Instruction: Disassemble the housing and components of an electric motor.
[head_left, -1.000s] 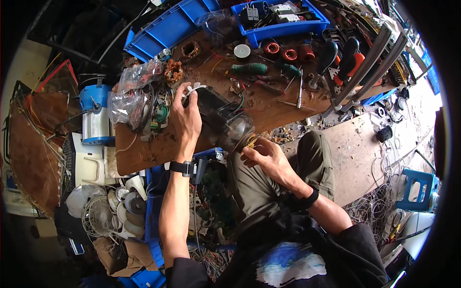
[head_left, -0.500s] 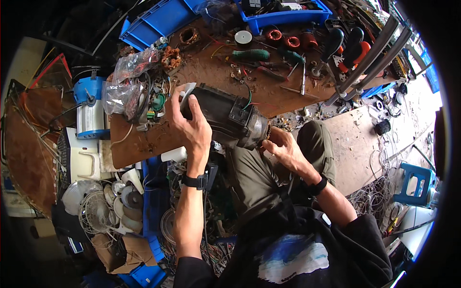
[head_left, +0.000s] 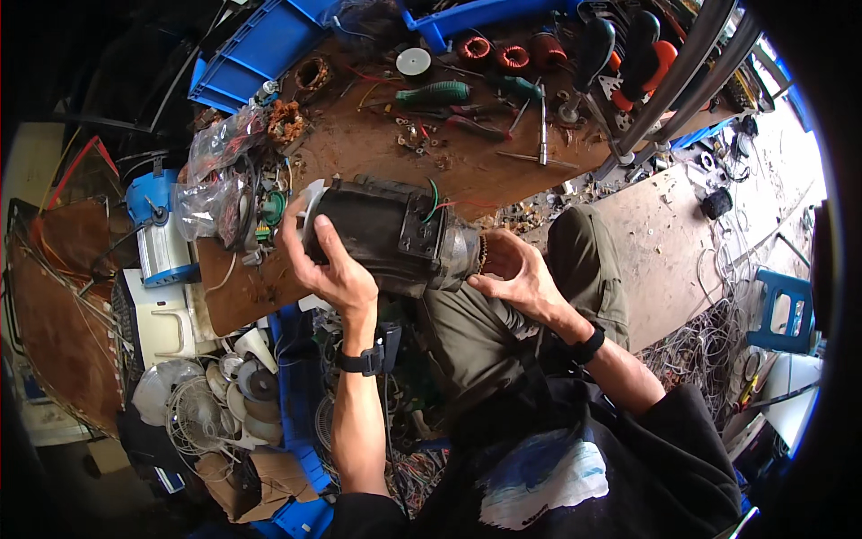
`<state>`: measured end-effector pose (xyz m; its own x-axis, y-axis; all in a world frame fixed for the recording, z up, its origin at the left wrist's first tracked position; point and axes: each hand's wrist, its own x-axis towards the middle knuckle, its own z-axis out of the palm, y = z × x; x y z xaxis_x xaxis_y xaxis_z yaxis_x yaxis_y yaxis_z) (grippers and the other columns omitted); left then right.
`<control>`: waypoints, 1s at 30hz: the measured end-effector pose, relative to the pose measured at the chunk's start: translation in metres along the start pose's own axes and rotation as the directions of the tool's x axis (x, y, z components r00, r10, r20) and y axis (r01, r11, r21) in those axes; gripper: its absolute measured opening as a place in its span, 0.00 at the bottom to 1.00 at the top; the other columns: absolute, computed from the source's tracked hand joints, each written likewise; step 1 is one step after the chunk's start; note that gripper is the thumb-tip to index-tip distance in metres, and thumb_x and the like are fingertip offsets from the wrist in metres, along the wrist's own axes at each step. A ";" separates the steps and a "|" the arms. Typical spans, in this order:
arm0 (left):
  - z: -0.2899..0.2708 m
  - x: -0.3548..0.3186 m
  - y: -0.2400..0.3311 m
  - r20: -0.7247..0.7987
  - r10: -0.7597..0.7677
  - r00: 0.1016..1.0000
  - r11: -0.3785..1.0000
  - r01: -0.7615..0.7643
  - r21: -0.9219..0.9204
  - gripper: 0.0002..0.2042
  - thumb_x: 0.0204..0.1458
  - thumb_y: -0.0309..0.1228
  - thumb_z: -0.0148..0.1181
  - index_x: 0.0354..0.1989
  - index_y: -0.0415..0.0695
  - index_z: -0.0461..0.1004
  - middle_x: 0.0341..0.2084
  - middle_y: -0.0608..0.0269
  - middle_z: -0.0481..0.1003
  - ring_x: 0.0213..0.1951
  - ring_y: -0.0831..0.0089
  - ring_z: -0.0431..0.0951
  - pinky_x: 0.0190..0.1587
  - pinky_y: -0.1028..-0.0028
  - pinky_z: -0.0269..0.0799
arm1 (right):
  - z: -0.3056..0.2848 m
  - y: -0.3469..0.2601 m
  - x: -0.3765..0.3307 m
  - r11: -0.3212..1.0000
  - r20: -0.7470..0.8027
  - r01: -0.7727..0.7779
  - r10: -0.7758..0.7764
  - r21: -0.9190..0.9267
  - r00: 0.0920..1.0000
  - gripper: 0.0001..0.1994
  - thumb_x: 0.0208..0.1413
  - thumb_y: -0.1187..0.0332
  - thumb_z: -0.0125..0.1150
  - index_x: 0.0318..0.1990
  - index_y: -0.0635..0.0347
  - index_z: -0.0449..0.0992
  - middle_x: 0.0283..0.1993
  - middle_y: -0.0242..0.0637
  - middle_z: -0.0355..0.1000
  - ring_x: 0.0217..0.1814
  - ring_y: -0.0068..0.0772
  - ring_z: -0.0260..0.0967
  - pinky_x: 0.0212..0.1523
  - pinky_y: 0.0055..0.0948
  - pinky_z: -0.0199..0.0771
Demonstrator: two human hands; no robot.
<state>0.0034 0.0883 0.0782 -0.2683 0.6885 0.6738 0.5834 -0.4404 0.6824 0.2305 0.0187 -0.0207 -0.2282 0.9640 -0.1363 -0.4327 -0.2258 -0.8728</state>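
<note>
Cluttered workshop, worn brown bench (head_left: 503, 189) ahead, wearer's olive trousers (head_left: 462, 337) nearest. Black motor (head_left: 373, 242) is up in both hands, roughly level, over the lap and the bench's near edge. Left hand (head_left: 337, 278) grips its left end, thumb on the casing, fingers at a white piece (head_left: 312, 199); right hand (head_left: 530, 280) curls round the other end, thumb and fingers at a brass-coloured toothed ring (head_left: 484, 254). Casing dark, scuffed, dusty; terminal block (head_left: 418, 235) near the right end, green wire (head_left: 435, 199) looping up, thin red wire (head_left: 465, 205), dull grey metal collar (head_left: 459, 251) before the ring. Containers: open cardboard box (head_left: 283, 472) lower left, inside not readable. Blue bin (head_left: 293, 377) beside the left forearm (head_left: 359, 431). Clear plastic bags (head_left: 199, 212) at bench left, wires and reddish bits inside. Far side: blue crate (head_left: 256, 63), contents unclear; blue tray (head_left: 440, 32), cut off by the top edge.
</note>
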 end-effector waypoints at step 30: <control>-0.003 -0.013 -0.002 -0.057 -0.011 0.998 0.999 0.014 0.052 0.17 0.72 0.27 0.54 0.65 0.32 0.73 0.61 0.49 0.73 0.59 0.58 0.77 0.63 0.61 0.73 | 0.034 -0.022 0.012 0.934 -0.048 0.064 -0.087 -0.352 0.995 0.59 0.45 0.45 0.84 0.77 0.67 0.52 0.66 0.67 0.72 0.70 0.62 0.73 0.73 0.48 0.70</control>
<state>0.0038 0.0781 0.0687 -0.3184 0.6591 0.6813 0.6187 -0.4000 0.6761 0.2073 0.0303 0.0128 -0.1479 0.9856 -0.0825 -0.1121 -0.0996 -0.9887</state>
